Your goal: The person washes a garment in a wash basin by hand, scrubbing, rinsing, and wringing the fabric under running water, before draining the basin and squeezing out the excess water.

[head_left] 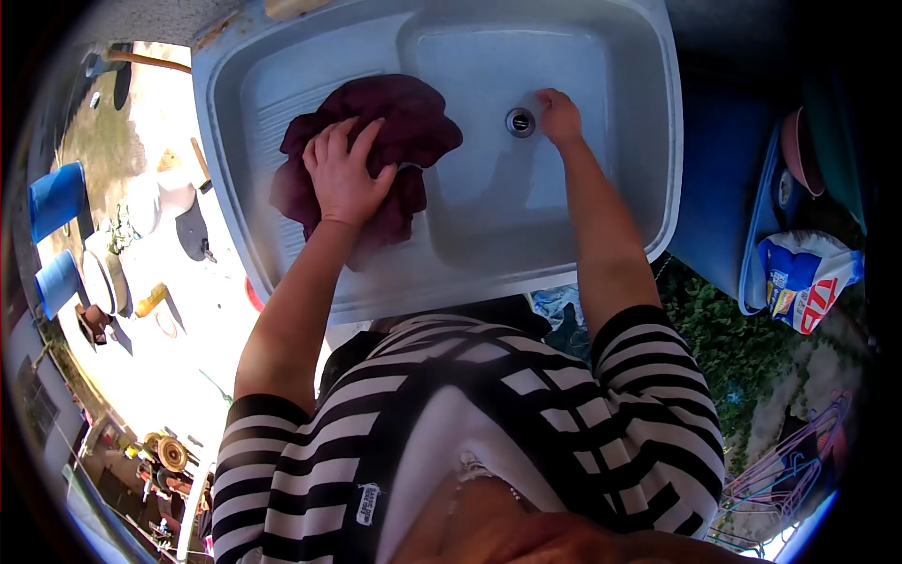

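Observation:
A bunched maroon cloth (395, 108) lies in folds on the ribbed washboard (272, 136) at the left of a grey laundry sink (672, 122). My left hand (346, 174) rests on top of this cloth, palm down with its fingers spread. In the deeper basin to the right, my right hand (561, 117) is just beside the round metal drain (520, 122). Its fingers are curled together, and whatever may be between them is hidden. The drain opening shows uncovered.
To the right stand a blue barrel (714, 179), a pink basin (800, 155) and a printed plastic bag (808, 277). Clothes hangers (789, 470) are at lower right. On the bright ground at left lie blue containers (56, 202) and scattered items.

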The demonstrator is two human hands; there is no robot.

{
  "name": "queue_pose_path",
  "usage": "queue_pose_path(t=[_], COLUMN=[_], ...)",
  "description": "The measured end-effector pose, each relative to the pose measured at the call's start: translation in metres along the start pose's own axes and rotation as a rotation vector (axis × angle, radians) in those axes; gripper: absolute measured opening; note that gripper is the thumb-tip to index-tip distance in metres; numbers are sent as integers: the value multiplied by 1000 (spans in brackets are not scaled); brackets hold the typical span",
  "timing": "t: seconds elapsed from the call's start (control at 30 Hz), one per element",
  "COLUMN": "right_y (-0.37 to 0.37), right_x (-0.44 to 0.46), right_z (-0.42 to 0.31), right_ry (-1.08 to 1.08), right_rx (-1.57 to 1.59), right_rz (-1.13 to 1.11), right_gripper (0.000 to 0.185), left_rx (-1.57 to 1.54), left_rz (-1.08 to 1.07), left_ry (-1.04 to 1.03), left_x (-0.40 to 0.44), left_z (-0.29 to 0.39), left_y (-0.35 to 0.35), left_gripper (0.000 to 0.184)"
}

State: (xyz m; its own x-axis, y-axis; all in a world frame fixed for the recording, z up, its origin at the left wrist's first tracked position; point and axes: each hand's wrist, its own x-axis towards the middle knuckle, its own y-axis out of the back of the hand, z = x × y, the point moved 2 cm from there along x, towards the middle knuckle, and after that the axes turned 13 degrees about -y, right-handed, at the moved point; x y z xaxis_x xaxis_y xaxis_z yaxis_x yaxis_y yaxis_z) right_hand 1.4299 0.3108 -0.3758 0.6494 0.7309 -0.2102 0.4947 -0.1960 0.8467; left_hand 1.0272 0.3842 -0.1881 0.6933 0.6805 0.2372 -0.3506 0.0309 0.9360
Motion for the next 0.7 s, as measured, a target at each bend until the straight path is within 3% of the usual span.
queue_pose_path(t=[0.1, 0.2, 0.3, 0.4, 0.5, 0.6, 0.7], right_y=[-1, -4, -2, 4, 13, 10, 18], right_x=[-2, 10, -2, -7, -17, -23, -32], right_z=[-3, 0, -7, -24, -27, -24, -33], right_ry=[88, 78, 289, 89, 66, 29, 100], right_rx=[31, 105, -250, -199, -217, -175, -238], right_rz=[-423, -558, -158, -419, -253, -379, -83], right_gripper=[26, 33, 42, 45, 45, 48, 46], left_rx=[-1, 2, -3, -4, -4, -11, -18], left_rz=[1, 2, 14, 11, 26, 30, 32], left_ry=[1, 3, -2, 2, -2, 1, 5], left_x=[0, 0, 0, -2, -2, -3, -4], left_z=[-1, -2, -2, -2, -1, -2, -2], left_y=[1, 0, 1, 1, 2, 2, 2], left_gripper=[65, 65, 65, 65, 65, 66, 65])
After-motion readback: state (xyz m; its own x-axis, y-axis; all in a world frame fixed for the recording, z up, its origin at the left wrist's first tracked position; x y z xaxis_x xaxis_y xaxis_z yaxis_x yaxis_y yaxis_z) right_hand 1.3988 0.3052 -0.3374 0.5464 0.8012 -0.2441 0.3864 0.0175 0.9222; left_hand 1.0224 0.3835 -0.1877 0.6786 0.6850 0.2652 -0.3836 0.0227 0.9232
